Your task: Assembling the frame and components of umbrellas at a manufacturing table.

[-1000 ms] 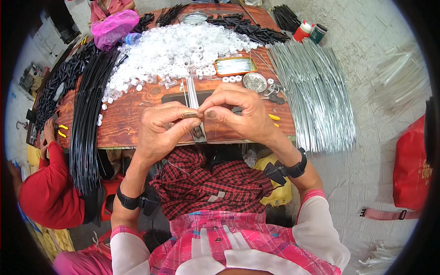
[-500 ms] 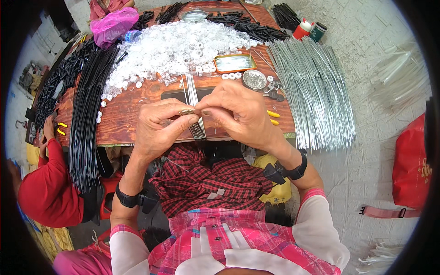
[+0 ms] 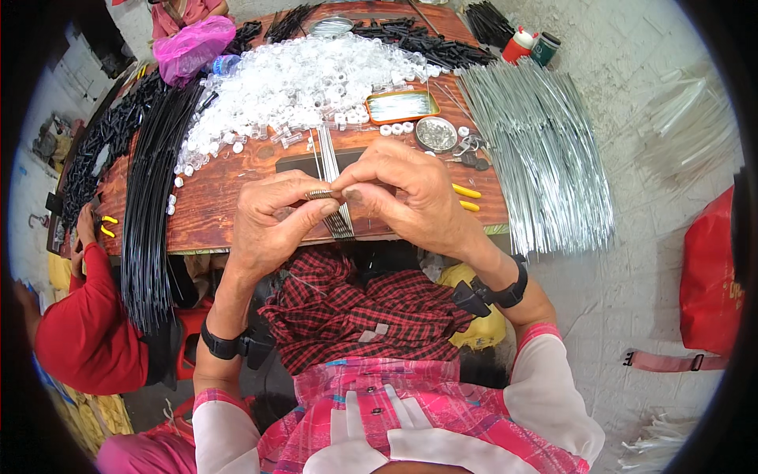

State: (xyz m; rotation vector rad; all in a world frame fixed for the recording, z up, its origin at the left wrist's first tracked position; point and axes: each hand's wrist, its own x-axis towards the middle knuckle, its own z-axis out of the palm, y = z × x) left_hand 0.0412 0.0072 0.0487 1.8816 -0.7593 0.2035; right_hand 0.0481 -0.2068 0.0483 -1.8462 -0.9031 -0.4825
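My left hand (image 3: pixel 268 217) pinches a small ribbed metal piece (image 3: pixel 319 194), like a short coil spring or a row of small rings, between thumb and forefinger. From the right, my right hand (image 3: pixel 418 193) has its thumb and fingertips pinched together at the end of that piece; whatever they hold is too small to make out. Beneath both hands, several thin metal rods (image 3: pixel 328 158) lie side by side across a dark block (image 3: pixel 294 164) at the table's front. Yellow-handled pliers (image 3: pixel 467 191) lie partly hidden behind my right hand.
A big heap of clear and white plastic pieces (image 3: pixel 292 79) covers the middle of the wooden table (image 3: pixel 205 217). Black strands (image 3: pixel 154 197) hang over the left edge, silver wires (image 3: pixel 545 166) over the right. A yellow tin (image 3: pixel 403 118) and a round dish (image 3: pixel 437 135) stand nearby. A red-sleeved person (image 3: pixel 87 324) sits at left.
Both hands keep the same grip on the ribbed piece, with only a tiny shift of the fingers. The whole view has moved slightly.
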